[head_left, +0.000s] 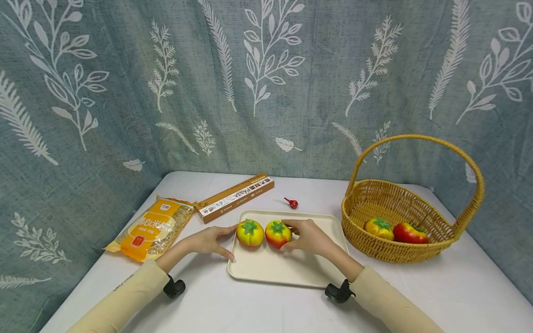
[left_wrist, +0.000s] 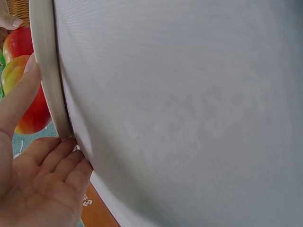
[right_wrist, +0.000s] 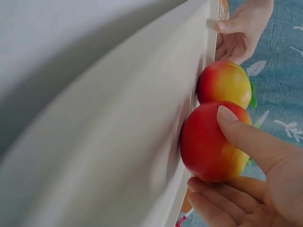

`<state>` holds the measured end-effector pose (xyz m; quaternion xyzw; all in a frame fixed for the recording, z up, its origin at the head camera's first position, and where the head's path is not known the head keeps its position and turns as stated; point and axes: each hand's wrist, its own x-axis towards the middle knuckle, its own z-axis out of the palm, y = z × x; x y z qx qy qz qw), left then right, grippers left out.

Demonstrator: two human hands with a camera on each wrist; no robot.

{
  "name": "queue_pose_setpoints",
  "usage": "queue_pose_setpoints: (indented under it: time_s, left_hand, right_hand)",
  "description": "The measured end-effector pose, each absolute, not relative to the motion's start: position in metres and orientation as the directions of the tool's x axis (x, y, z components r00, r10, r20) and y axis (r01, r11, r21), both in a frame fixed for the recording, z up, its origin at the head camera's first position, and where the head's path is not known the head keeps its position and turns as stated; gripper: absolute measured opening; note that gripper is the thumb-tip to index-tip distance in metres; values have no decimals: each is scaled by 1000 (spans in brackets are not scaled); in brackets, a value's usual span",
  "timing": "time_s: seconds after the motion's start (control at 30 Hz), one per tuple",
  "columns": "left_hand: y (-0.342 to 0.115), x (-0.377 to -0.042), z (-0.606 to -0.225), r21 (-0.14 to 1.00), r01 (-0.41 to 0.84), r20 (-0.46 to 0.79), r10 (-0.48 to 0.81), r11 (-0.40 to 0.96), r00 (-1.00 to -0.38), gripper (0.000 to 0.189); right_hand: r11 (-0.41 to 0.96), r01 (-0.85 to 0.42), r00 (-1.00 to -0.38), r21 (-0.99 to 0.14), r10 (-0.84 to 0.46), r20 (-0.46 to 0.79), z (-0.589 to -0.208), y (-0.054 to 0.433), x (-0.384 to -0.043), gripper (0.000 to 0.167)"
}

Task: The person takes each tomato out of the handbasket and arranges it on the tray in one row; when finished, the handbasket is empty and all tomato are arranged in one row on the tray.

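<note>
On the cream tray [head_left: 287, 268] two red-and-yellow tomatoes with green leafy tops sit side by side. My right hand [head_left: 310, 237] holds the right tomato [head_left: 277, 235], thumb [right_wrist: 244, 130] on one side and fingers on the other, as the right wrist view shows. The left tomato [head_left: 250, 233] lies close against it. At the tray's left rim is my left hand [head_left: 210, 240], thumb and fingers spread apart, with nothing gripped between them. In the left wrist view its fingertips [left_wrist: 66, 142] are right at the rim.
A wicker basket [head_left: 391, 249] with a tall handle stands at the right, holding a yellow tomato [head_left: 380, 227] and a red one [head_left: 410, 233]. Behind the tray lie a pasta box [head_left: 235, 199] and a red lollipop [head_left: 293, 203]. An orange grain bag [head_left: 151, 229] lies at the left.
</note>
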<state>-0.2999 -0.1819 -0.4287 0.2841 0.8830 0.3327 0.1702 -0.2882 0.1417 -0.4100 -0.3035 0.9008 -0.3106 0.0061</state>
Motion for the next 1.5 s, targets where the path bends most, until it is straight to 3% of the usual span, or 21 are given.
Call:
queue_pose_setpoints:
  time_s: [0.77, 1.27, 1.5]
  left_hand:
    - [-180, -300, -426, 686, 366, -124, 597, 628, -793, 95]
    - [-180, -302, -430, 689, 361, -131, 597, 629, -791, 95]
    - [-181, -301, -429, 693, 364, -126, 601, 622, -789, 95]
  right_hand:
    - [611, -542, -813, -577, -554, 178, -409, 148, -289, 76]
    - [601, -563, -810, -566, -538, 234, -402, 170, -273, 58]
    - [583, -578, -798, -572, -551, 245, -398, 188, -269, 61]
